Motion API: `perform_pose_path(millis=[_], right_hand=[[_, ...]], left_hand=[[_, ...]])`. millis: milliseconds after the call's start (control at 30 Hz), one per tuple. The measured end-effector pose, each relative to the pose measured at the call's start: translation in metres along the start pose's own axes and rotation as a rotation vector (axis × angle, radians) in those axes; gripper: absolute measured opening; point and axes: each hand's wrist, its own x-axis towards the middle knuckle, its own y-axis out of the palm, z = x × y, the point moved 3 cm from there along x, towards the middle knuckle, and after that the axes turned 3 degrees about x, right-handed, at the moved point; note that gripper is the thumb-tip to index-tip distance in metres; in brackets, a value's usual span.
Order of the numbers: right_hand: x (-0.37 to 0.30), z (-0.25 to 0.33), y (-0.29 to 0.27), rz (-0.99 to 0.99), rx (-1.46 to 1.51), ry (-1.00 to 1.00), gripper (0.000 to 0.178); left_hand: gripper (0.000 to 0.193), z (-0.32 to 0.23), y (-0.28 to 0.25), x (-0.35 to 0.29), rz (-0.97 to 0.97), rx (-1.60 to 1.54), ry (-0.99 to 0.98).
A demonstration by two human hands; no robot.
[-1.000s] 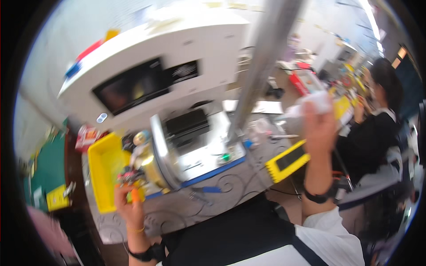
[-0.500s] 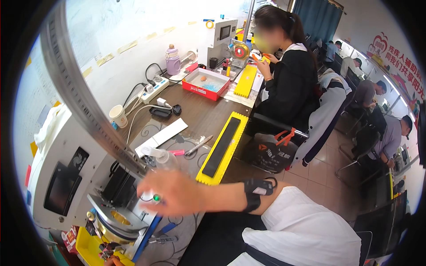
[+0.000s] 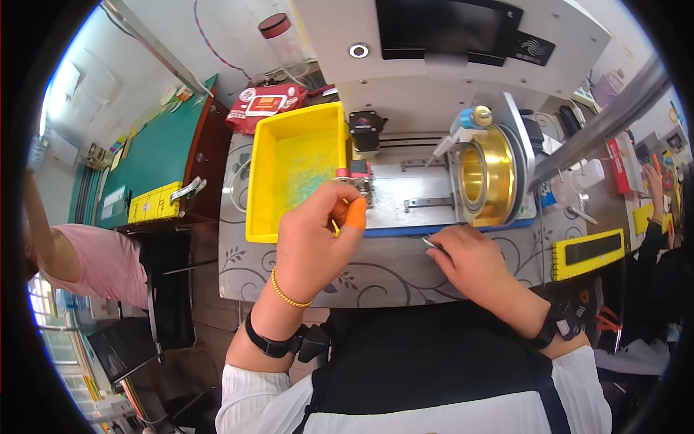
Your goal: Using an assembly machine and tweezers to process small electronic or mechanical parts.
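Observation:
My left hand (image 3: 316,235), an orange cover on one finger, is raised in front of the yellow tray. Its thumb and fingers are pinched together beside a small metal and red fixture (image 3: 359,177); what lies between them is hidden. My right hand (image 3: 473,262) rests low at the machine's blue front edge. From its closed fingers pokes the silver tip of a thin metal tool (image 3: 429,244), most of which the hand covers. Behind that hand stands a gold ring-shaped drum (image 3: 473,181) on the machine, with a small nozzle (image 3: 439,150) angled beside it.
Greenish bits lie in the yellow tray (image 3: 262,173). The machine's white housing (image 3: 434,98) carries a dark screen (image 3: 448,29). A slanted metal post (image 3: 614,119) and a yellow frame (image 3: 589,254) are at right. At left, a person in pink (image 3: 101,260) sits by a green-topped desk (image 3: 155,155).
The view has swung left from the co-worker's side to the machine. My right hand, earlier reaching out with a small green-tipped item, is back at the front edge with a thin metal tool.

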Motion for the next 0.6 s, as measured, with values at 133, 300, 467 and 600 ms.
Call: perform_pose_path(millis=[133,300,467,600], right_hand=[[-0.008,0.0,0.003,0.165,-0.204,0.107,0.022],[-0.018,-0.015,0.004,0.233,-0.026,0.266,0.023],[-0.007,-0.004,-0.008,0.252,0.154,0.112,0.021],[0.018,0.028,-0.027,0.266,0.5,0.136,0.02]], left_hand=[[0.011,-0.011,-0.014,0.017,-0.173,0.319,0.383],[0.011,-0.015,-0.01,0.04,-0.15,0.257,0.5],[0.009,-0.019,0.01,0.054,0.14,0.034,0.393],[0.008,-0.015,0.017,0.058,0.177,0.087,0.487]])
